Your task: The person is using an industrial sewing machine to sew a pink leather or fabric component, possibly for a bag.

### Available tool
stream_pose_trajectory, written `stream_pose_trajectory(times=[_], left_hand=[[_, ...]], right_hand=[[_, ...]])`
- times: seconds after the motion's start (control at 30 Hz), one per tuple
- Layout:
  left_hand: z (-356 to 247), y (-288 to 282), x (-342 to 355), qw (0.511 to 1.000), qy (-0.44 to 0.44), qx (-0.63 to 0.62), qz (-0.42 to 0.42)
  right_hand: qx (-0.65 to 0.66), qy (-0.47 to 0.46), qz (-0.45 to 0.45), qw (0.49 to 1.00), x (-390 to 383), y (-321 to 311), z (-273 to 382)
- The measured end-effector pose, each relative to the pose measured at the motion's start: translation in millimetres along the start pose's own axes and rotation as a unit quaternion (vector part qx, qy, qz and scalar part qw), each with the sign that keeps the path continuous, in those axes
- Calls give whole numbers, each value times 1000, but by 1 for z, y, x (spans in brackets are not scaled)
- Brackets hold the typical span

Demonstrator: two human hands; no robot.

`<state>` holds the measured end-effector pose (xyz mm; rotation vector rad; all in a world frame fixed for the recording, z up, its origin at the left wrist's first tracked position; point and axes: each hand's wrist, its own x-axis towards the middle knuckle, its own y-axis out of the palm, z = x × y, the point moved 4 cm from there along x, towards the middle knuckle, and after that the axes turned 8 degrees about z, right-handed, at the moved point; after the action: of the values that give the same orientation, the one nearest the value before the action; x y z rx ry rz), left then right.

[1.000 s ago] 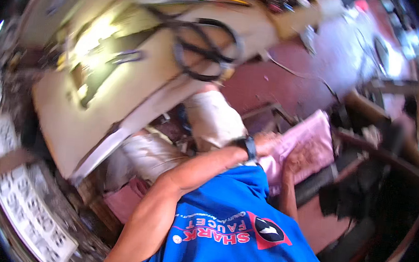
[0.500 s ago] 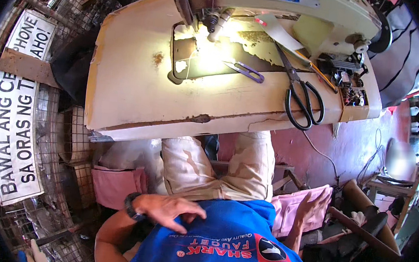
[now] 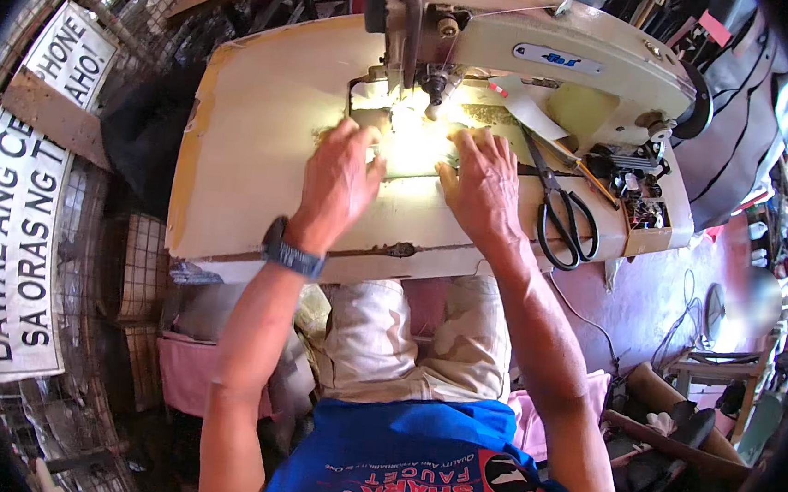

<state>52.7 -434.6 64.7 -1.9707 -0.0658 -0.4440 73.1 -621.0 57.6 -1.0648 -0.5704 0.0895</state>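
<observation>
Both my hands reach over the bed of a cream sewing machine [image 3: 601, 87], one on each side of its lit needle area. My left hand [image 3: 339, 182], palm down, has its thumb apart from its fingers and holds nothing that I can see. Opposite it, my right hand [image 3: 484, 188] bends its fingers down onto the bed. A small glint shows by its thumb; the hand covers the spot where purple-handled thread snips lay. Glare washes out the needle and whatever lies between the hands. Black-handled scissors [image 3: 567, 224] rest just right of my right hand.
A pencil [image 3: 595, 180] lies behind the scissors. An open box of small metal parts [image 3: 646, 215] sits at the table's right end. The table edge [image 3: 355, 266] is above my lap. Wire mesh with a sign [image 3: 19, 244] stands left; pink cloth [image 3: 190, 373] hangs low.
Both hands have come up from my lap and side to the sewing machine's bed. The thread snips are now hidden around my right hand. The view has shifted slightly.
</observation>
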Motion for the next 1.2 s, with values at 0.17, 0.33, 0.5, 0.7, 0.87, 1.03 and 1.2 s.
stream_pose_trajectory(times=[0.17, 0.33, 0.5, 0.7, 0.87, 1.03, 1.2], left_hand=[[56, 31, 40, 992, 47, -103, 62], [61, 37, 46, 978, 157, -62, 121], [62, 38, 35, 982, 170, -26, 74], [59, 8, 30, 958, 88, -186, 199], [50, 6, 27, 917, 45, -270, 291], [58, 24, 24, 804, -174, -485, 297], [36, 34, 25, 781, -198, -517, 290]], right_hand=[[-106, 3, -13, 994, -24, 19, -24], [-217, 42, -81, 972, -12, -3, -37], [167, -16, -2, 986, 33, 43, -21], [296, 0, 96, 950, 65, 77, -13], [16, -196, -55, 979, 58, 87, -15], [162, 30, 109, 980, 35, 48, 0], [182, -61, 44, 980, 7, 48, 23]])
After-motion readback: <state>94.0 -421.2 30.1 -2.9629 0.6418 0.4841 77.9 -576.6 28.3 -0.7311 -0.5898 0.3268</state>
